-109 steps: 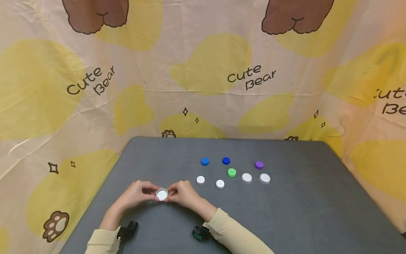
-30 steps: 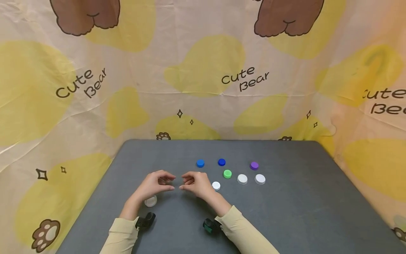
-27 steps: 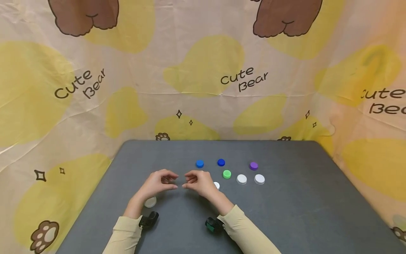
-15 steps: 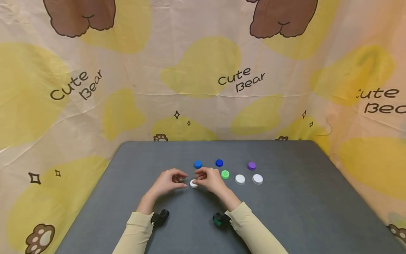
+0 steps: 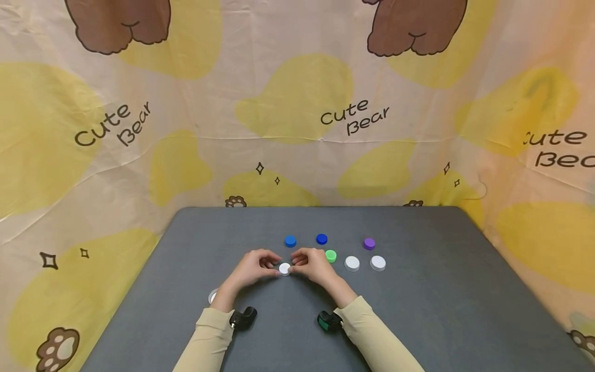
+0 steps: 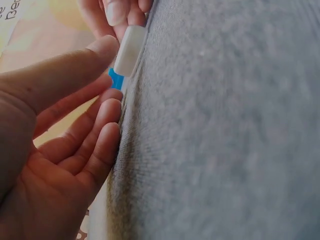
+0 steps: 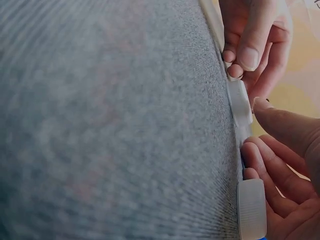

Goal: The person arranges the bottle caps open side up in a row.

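A small white bottle cap (image 5: 284,269) lies on the grey table between the two hands. My left hand (image 5: 255,266) is on its left, thumb tip right at the cap's edge and fingers loosely bent beyond it. From the right, my right hand (image 5: 313,264) faces it the same way, thumb tip close to the rim. The left wrist view shows the white cap (image 6: 131,50) standing past the left thumb tip, with the fingers apart from it. In the right wrist view a second white cap (image 7: 251,209) sits beside the right fingers; the right hand hides it in the head view.
A rimmed white cap (image 5: 213,295) is partly behind the left wrist. Further back lie a light blue cap (image 5: 290,241), a dark blue cap (image 5: 322,238), a green cap (image 5: 330,256) and a purple cap (image 5: 369,243). Two larger white caps (image 5: 351,263) (image 5: 378,263) sit at right.
Both hands held the rimmed white cap 3.6 seconds ago. They have let go of it at the left and moved right, to either side of a smaller white cap.
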`<action>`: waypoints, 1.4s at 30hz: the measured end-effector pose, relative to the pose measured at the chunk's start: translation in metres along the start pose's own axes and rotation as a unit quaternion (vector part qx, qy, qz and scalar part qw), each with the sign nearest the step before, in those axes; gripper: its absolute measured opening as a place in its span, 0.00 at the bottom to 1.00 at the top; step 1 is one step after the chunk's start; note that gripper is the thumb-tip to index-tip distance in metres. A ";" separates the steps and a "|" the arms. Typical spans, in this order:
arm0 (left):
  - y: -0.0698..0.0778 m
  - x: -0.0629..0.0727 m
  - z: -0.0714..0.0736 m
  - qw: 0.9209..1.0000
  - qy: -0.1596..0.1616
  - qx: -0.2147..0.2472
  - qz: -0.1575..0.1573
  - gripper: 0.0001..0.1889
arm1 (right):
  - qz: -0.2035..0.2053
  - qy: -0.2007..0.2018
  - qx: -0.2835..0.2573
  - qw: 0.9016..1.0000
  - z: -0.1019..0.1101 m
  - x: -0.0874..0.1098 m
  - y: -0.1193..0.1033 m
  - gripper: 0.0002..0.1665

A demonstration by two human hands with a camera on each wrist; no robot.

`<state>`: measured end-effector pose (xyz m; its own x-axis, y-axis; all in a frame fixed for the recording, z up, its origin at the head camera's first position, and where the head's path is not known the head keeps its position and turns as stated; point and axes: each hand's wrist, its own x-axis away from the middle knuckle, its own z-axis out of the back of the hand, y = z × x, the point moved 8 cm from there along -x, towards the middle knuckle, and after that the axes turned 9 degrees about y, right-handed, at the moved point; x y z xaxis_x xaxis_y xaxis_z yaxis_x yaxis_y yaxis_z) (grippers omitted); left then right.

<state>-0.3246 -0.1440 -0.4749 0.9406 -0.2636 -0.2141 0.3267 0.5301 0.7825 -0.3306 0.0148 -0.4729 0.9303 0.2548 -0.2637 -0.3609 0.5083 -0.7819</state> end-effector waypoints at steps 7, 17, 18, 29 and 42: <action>-0.001 -0.002 -0.005 1.000 -0.008 -0.007 0.006 0.16 | 0.018 -0.020 0.012 1.000 -0.005 0.001 -0.002 0.20; 0.000 -0.003 -0.008 1.000 -0.006 -0.022 0.008 0.14 | 0.018 -0.036 0.021 0.999 -0.009 0.001 -0.003 0.20; 0.001 -0.003 -0.009 1.000 -0.005 -0.022 0.007 0.14 | 0.018 -0.036 0.023 0.999 -0.009 0.001 -0.003 0.20; 0.002 -0.003 -0.010 1.000 0.001 -0.024 0.005 0.12 | 0.029 -0.029 0.047 0.998 -0.012 0.000 -0.005 0.16; -0.002 -0.003 -0.010 0.999 0.013 -0.031 0.017 0.10 | 0.041 -0.035 0.055 0.997 -0.013 -0.001 -0.011 0.14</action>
<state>-0.3272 -0.1362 -0.4811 0.9530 -0.2241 -0.2037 0.2989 0.5877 0.7518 -0.3265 -0.0020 -0.4717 0.8923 0.3543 -0.2798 -0.4433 0.5704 -0.6914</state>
